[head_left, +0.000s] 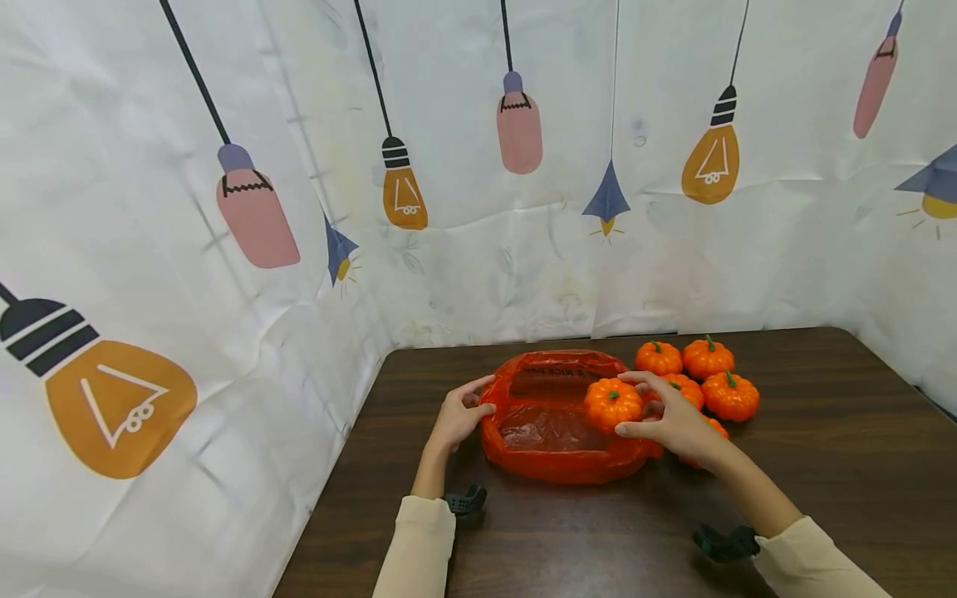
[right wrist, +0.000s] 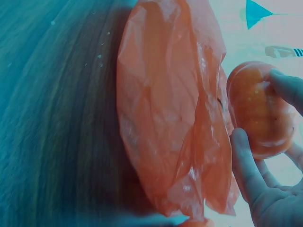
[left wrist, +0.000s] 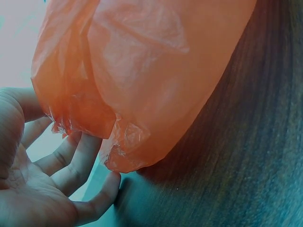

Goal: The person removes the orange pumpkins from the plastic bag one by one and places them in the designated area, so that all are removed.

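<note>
A red-orange plastic bag [head_left: 553, 467] lies on the table with its mouth spread wide. At its left side my left hand [head_left: 458, 419] pinches the rim between thumb and fingers; the left wrist view shows the crumpled bag edge [left wrist: 85, 113] at those fingers. My right hand [head_left: 676, 425] holds a small orange pumpkin [head_left: 613, 405] with a green stem over the right part of the opening. In the right wrist view the thumb and fingers grip the pumpkin [right wrist: 260, 113] from its sides, just beside the bag [right wrist: 165, 104]. The bag's bottom is partly hidden.
Several more small pumpkins [head_left: 730, 396] cluster on the dark wooden table [head_left: 837, 465] right of the bag, some partly behind my right hand. A white cloth [head_left: 463, 282] printed with lamps hangs behind the table and along its left side.
</note>
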A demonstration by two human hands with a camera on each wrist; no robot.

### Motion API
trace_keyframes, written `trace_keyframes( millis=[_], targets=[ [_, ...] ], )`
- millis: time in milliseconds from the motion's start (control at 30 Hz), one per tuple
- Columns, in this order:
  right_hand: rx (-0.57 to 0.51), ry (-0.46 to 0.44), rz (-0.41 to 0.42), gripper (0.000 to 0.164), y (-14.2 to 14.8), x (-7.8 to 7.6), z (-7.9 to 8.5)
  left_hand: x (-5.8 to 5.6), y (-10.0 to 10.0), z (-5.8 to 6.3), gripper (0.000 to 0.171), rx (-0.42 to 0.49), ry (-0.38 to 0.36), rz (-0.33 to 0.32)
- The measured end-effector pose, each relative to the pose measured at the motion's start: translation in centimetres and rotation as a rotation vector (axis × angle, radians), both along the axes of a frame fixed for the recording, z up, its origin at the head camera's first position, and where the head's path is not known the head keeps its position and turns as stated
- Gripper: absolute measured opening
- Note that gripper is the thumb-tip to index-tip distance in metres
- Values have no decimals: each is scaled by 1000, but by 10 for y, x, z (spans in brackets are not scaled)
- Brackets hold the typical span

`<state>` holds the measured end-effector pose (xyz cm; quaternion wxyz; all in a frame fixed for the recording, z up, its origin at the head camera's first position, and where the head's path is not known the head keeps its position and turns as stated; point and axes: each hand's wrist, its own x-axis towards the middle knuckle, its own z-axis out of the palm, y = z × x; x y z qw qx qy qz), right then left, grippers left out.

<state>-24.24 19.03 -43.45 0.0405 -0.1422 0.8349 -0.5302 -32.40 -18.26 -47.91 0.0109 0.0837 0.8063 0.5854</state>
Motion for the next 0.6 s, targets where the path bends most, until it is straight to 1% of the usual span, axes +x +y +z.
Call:
trace_keyframes(
  millis=[233, 433, 600],
  targets=[
    [34, 32, -42, 74, 12, 6, -1, -2, 0, -1, 50, -7, 12, 2],
    [59, 87, -72, 71, 23, 11, -2, -1, 0, -1, 50, -5, 3, -3],
    [60, 93, -86, 71, 34, 15, -2, -1, 0, -1, 51, 7, 2, -9]
  ],
)
